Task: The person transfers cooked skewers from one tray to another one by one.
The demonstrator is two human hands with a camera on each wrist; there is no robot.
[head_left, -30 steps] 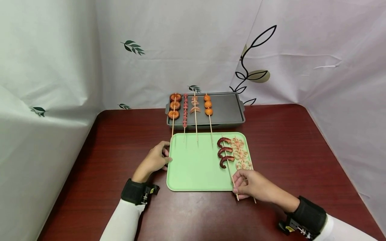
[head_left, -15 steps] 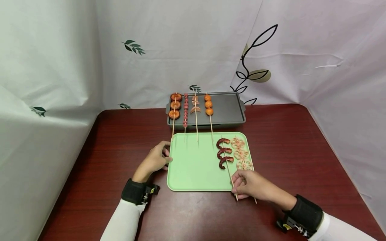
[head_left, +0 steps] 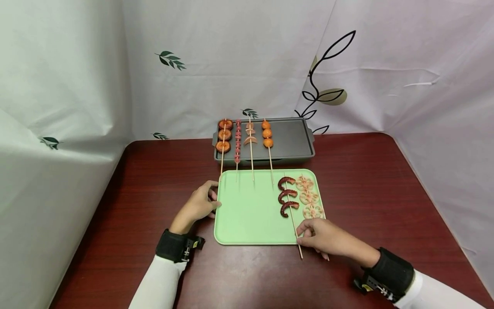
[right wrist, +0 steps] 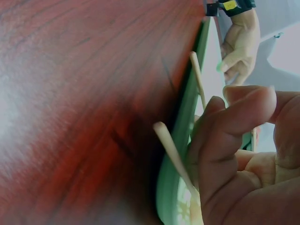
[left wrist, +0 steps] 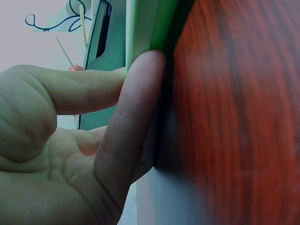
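Note:
My left hand (head_left: pixel 200 201) grips the left rim of the light green tray (head_left: pixel 247 210), thumb over the edge and a finger against its outer side. At the tray's right lie a skewer of dark red octopus tentacles (head_left: pixel 288 194) and a skewer of lotus root slices (head_left: pixel 308 197), parallel. By the tray's front right corner, my right hand (head_left: pixel 326 235) is at the tentacle skewer's stick, fingers loosely bent. In the right wrist view both stick ends, the tentacle skewer's (right wrist: pixel 198 77) and the lotus skewer's (right wrist: pixel 171 152), stick out past the rim beside the fingers.
Behind the tray stands a dark grey grill pan (head_left: pixel 291 139). On its left half lie skewers of mushrooms (head_left: pixel 223 135), pink pieces (head_left: pixel 237 141), pale slices (head_left: pixel 250 134) and orange balls (head_left: pixel 267 134), their sticks reaching over the tray. A patterned cloth (head_left: pixel 231 56) hangs behind the table (head_left: pixel 154 167).
My right fingers have loosened from the tentacle skewer's stick and shifted slightly up it. The skewer now lies on the tray after a small sideways shift. My left hand stays on the rim.

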